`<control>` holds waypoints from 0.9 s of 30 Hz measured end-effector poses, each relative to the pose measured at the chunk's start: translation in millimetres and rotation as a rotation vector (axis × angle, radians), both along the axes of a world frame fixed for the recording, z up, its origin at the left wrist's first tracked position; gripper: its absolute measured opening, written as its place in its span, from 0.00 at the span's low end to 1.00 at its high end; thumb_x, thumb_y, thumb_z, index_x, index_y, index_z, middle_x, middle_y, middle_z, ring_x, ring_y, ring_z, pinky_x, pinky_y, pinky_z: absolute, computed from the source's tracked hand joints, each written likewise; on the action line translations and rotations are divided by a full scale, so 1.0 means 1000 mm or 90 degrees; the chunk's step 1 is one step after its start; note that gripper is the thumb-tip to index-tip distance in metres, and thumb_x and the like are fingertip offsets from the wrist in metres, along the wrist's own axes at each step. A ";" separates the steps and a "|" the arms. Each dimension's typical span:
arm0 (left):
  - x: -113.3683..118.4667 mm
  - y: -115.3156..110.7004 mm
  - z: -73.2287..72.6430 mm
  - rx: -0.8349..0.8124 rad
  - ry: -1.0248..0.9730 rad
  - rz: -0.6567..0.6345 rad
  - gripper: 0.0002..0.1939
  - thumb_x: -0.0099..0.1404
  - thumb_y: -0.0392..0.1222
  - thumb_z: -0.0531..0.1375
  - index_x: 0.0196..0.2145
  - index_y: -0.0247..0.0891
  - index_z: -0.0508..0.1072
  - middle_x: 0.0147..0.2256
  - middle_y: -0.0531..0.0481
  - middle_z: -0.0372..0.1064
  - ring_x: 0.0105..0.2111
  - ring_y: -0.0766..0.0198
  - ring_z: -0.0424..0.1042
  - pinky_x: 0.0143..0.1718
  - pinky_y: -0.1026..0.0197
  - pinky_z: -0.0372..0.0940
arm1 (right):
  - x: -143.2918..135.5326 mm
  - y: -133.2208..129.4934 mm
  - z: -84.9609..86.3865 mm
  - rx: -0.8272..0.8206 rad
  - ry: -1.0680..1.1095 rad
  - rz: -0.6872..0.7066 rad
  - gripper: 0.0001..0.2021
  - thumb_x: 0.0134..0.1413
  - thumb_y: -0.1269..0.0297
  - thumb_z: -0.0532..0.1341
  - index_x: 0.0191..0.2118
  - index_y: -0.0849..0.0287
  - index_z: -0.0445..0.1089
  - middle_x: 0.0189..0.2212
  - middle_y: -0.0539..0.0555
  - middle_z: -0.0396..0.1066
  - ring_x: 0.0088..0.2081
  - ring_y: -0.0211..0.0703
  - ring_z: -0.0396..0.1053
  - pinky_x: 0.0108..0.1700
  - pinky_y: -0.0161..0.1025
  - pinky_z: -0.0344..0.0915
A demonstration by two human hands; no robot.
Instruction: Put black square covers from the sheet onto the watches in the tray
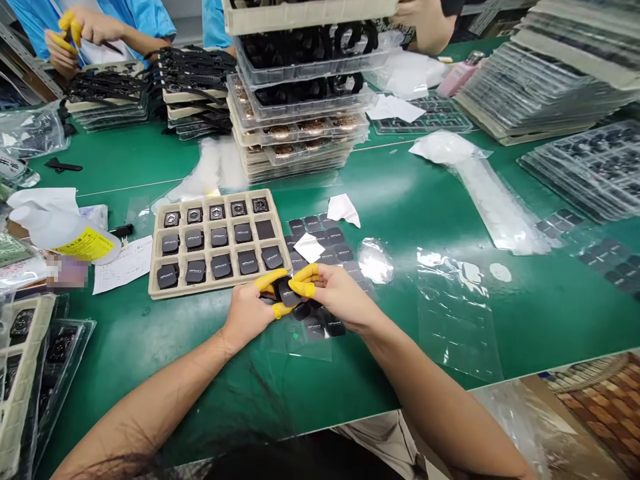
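Between my two hands is a black smartwatch case [289, 294] with a dark printed film on its face. My left hand [251, 309], with yellow finger cots, closes around its left side. From the right, my right hand [336, 292], also in yellow finger cots, pinches the case's upper right edge; whether it grips the film or the case itself is hidden. Just left lies a beige compartment tray [220, 291] of watch cases. Its front rows have dark printed covers, while the back row shows sensor sides. Sheets of dark square films [315, 327] lie under and beyond my hands.
Tall stacks of trays [300, 127] stand at the back centre and more [545, 87] at the right. A white bottle [65, 230] lies at left. Clear plastic sheets [455, 313] lie right. Across the table, a co-worker's hands [83, 33] work above watch straps.
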State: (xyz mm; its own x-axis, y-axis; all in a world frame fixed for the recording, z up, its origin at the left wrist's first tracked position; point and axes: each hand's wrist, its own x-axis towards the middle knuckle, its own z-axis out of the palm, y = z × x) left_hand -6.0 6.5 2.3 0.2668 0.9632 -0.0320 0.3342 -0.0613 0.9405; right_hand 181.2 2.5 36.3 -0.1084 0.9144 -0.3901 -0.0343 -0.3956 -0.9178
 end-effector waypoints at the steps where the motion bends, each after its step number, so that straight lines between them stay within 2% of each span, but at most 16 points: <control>1: 0.000 0.000 0.000 0.003 0.012 -0.008 0.29 0.51 0.40 0.73 0.53 0.41 0.78 0.39 0.51 0.82 0.35 0.60 0.80 0.42 0.59 0.76 | -0.004 0.000 -0.004 -0.015 -0.002 0.001 0.18 0.37 0.55 0.77 0.32 0.58 0.75 0.30 0.52 0.76 0.29 0.38 0.71 0.33 0.39 0.71; 4: 0.000 0.001 0.002 0.008 0.042 -0.024 0.30 0.53 0.41 0.72 0.54 0.39 0.78 0.40 0.50 0.82 0.35 0.59 0.80 0.43 0.59 0.75 | -0.007 0.002 -0.012 -0.025 -0.013 -0.010 0.18 0.36 0.54 0.77 0.32 0.58 0.74 0.28 0.51 0.75 0.27 0.37 0.69 0.30 0.38 0.70; 9: 0.000 0.000 0.006 0.012 0.070 -0.035 0.29 0.54 0.41 0.72 0.54 0.37 0.77 0.43 0.49 0.82 0.37 0.57 0.79 0.44 0.58 0.74 | -0.003 0.003 -0.013 -0.010 -0.042 -0.007 0.18 0.38 0.54 0.76 0.32 0.58 0.74 0.29 0.52 0.75 0.29 0.39 0.70 0.31 0.38 0.71; 17: 0.000 0.000 0.005 0.007 0.075 -0.031 0.29 0.54 0.41 0.72 0.54 0.39 0.77 0.41 0.51 0.82 0.35 0.58 0.79 0.43 0.58 0.75 | -0.005 0.002 -0.018 -0.010 -0.055 -0.020 0.17 0.40 0.55 0.75 0.34 0.58 0.75 0.32 0.53 0.76 0.31 0.40 0.71 0.32 0.39 0.71; 27: 0.000 0.000 0.002 0.033 0.075 -0.036 0.29 0.54 0.39 0.71 0.55 0.40 0.77 0.38 0.52 0.82 0.34 0.59 0.80 0.42 0.60 0.75 | -0.005 0.001 -0.022 0.007 -0.080 -0.008 0.15 0.43 0.56 0.72 0.36 0.58 0.75 0.30 0.53 0.76 0.30 0.41 0.70 0.33 0.40 0.70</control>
